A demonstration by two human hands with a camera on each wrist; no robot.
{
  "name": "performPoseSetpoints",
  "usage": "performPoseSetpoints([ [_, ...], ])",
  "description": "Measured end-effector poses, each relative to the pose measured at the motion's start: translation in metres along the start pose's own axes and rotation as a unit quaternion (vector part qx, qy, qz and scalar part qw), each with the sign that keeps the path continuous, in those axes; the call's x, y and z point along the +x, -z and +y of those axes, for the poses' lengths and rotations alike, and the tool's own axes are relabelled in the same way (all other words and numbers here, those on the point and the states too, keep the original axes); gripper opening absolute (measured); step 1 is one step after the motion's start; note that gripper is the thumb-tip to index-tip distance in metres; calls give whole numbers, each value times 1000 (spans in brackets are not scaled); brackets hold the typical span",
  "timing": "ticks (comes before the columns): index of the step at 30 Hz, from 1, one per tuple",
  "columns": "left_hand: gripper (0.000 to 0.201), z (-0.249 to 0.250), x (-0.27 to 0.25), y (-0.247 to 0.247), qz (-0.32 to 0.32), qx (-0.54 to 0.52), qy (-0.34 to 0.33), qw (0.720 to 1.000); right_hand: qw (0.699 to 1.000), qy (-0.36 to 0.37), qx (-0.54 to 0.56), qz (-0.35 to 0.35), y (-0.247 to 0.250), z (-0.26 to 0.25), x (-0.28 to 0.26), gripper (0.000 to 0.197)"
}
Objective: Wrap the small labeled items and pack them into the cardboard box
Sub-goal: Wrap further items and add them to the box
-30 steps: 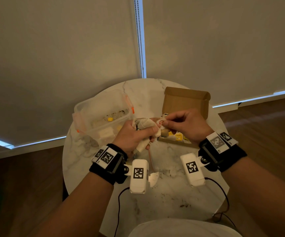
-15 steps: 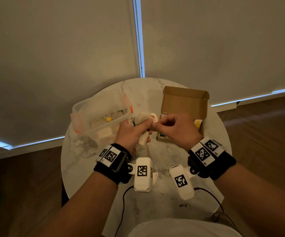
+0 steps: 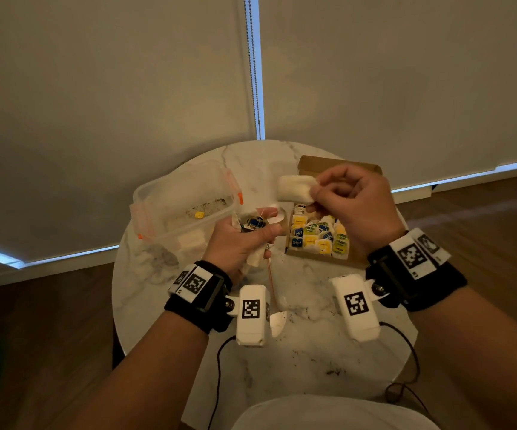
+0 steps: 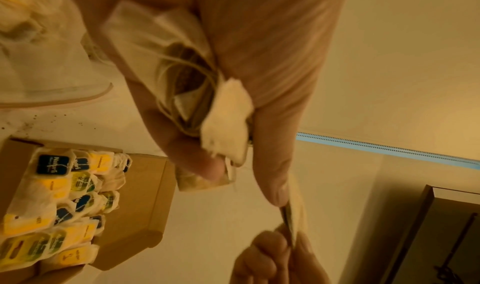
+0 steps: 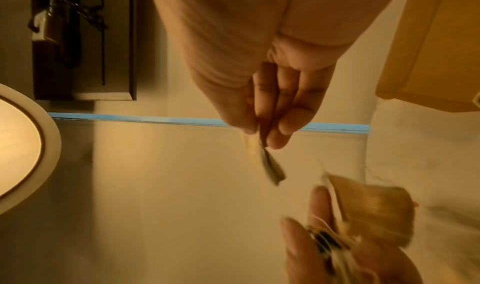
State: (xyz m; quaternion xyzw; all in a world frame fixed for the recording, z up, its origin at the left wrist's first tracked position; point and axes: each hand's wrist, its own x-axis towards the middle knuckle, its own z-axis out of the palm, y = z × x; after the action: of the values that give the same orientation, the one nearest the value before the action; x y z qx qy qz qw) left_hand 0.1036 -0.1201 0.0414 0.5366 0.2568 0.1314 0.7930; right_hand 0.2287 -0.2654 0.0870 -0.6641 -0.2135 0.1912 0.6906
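My right hand (image 3: 316,195) pinches one white tea bag (image 3: 296,188) by its edge and holds it in the air above the far side of the cardboard box (image 3: 313,255). The right wrist view shows that bag (image 5: 272,169) edge-on below the fingertips. My left hand (image 3: 252,234), left of the box, grips a bundle of tea bags (image 3: 255,223) with strings and a blue tag; the bundle (image 4: 226,120) is crumpled in the palm. Several tea bags with yellow and blue labels (image 3: 319,234) fill the box (image 4: 145,186).
A clear plastic container (image 3: 185,200) with orange latches stands at the back left of the round marble table (image 3: 306,346). Dark crumbs dot the tabletop. Cables hang off its near edge. Window blinds close the far side.
The hands were together over the bundle. Now my right hand has drawn one tea bag away, up and to the right over the box, while the left keeps the rest.
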Motion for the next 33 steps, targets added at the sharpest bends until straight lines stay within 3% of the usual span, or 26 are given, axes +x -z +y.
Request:
performPoseSetpoints([
  [3,43,2,0,2,13,-10,5,1000,999,25,8,21,12,-6,6,13],
  [7,21,0,4,9,42,-6,16,999,998,51,5,20,23,-8,9,10],
  [14,16,-2,7,20,70,31,30,997,995,41,84,35,35,-2,12,14],
  [18,12,-4,8,23,100,30,36,994,994,51,97,10,41,-1,12,20],
  [22,17,-2,12,23,140,44,15,989,994,73,-57,-50,41,1,11,33],
  [28,23,8,15,15,153,108,-42,981,944,95,-298,-108,35,7,17,13],
  [33,6,20,7,3,132,134,-75,979,935,74,-315,-143,27,9,24,15],
])
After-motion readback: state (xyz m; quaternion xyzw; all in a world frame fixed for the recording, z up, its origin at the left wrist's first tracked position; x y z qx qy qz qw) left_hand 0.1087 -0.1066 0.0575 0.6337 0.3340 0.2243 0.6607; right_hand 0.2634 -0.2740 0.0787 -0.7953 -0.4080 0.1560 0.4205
